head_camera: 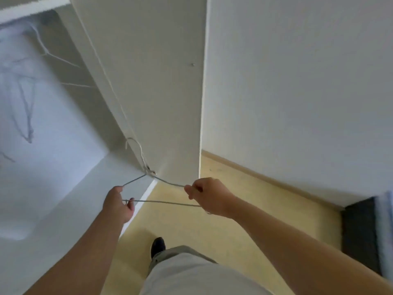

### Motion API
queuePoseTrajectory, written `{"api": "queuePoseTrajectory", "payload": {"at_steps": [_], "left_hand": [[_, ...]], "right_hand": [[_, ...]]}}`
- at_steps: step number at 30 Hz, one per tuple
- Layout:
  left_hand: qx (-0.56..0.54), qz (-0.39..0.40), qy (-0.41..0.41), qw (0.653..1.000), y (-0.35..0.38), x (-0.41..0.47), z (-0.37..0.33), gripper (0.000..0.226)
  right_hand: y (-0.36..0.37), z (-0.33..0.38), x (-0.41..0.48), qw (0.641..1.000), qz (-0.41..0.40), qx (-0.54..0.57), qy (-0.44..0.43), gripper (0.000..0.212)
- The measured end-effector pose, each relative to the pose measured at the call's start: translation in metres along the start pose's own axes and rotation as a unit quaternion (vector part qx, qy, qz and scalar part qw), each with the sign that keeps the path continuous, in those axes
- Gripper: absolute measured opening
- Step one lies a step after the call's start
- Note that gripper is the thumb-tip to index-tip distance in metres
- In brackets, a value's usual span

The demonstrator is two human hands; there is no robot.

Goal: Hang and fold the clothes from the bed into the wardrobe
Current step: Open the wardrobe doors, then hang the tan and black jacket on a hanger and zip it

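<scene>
A thin wire hanger (163, 201) is held flat in front of me, hook pointing away toward the wardrobe's side panel. My left hand (119, 204) pinches its left corner and my right hand (207, 195) grips its right shoulder. No garment is on it. Inside the open white wardrobe (136, 73) at the left, a pale garment (19, 86) hangs with another bare wire hanger (49, 50) beside it. The bed shows only as a dark corner (361, 235) at the right edge.
The wardrobe's white floor panel (70, 209) lies low at the left. A white wall (297, 81) fills the right, with a wooden skirting along the yellow floor (223, 235). My dark shoe (157, 245) stands near the wardrobe's front edge.
</scene>
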State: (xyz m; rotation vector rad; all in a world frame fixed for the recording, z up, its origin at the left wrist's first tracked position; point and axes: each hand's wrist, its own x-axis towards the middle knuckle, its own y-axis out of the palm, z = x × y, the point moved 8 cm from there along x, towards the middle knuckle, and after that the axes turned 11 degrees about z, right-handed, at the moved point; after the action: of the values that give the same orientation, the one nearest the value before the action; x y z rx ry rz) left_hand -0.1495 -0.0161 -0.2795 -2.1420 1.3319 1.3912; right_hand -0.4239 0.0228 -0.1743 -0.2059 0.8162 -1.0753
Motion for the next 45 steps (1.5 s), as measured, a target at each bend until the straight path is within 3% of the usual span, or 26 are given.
{"api": "queuePoseTrajectory", "payload": {"at_steps": [4, 8, 11, 15, 21, 25, 28, 34, 37, 39, 42, 45], "left_hand": [[0.148, 0.055, -0.045, 0.987, 0.094, -0.025, 0.092, 0.043], [0.264, 0.127, -0.099, 0.951, 0.2, -0.05, 0.178, 0.04], [0.347, 0.181, -0.118, 0.913, 0.285, -0.07, 0.246, 0.032], [0.445, 0.266, -0.136, 0.844, 0.394, -0.102, 0.352, 0.025], [0.565, 0.365, -0.126, 0.73, 0.521, -0.177, 0.51, 0.018], [0.617, 0.42, -0.101, 0.658, 0.584, -0.231, 0.611, 0.015], [0.653, 0.449, -0.087, 0.604, 0.597, -0.271, 0.68, 0.019], [0.665, 0.512, -0.103, 0.533, 0.587, -0.346, 0.813, 0.032], [0.684, 0.519, -0.105, 0.502, 0.58, -0.372, 0.865, 0.033], [0.701, 0.531, -0.102, 0.465, 0.578, -0.391, 0.893, 0.035], [0.722, 0.546, -0.09, 0.415, 0.581, -0.417, 0.933, 0.031], [0.741, 0.546, -0.08, 0.383, 0.592, -0.432, 0.97, 0.028]], "right_hand": [[-0.059, -0.129, -0.081, 0.985, -0.092, 0.038, 0.138, 0.058], [-0.112, -0.255, -0.177, 0.93, -0.249, 0.054, 0.267, 0.064], [-0.12, -0.335, -0.25, 0.884, -0.303, 0.091, 0.344, 0.063], [-0.12, -0.416, -0.338, 0.795, -0.372, 0.128, 0.463, 0.063], [-0.121, -0.494, -0.453, 0.651, -0.436, 0.198, 0.589, 0.041], [-0.115, -0.532, -0.513, 0.539, -0.54, 0.293, 0.577, 0.043], [-0.102, -0.55, -0.542, 0.475, -0.601, 0.36, 0.533, 0.041], [-0.087, -0.598, -0.601, 0.427, -0.626, 0.406, 0.51, 0.068], [-0.085, -0.623, -0.642, 0.42, -0.631, 0.401, 0.515, 0.072], [-0.088, -0.641, -0.666, 0.418, -0.638, 0.423, 0.489, 0.07], [-0.098, -0.671, -0.694, 0.411, -0.643, 0.472, 0.441, 0.05], [-0.104, -0.7, -0.711, 0.359, -0.67, 0.531, 0.375, 0.04]]}}
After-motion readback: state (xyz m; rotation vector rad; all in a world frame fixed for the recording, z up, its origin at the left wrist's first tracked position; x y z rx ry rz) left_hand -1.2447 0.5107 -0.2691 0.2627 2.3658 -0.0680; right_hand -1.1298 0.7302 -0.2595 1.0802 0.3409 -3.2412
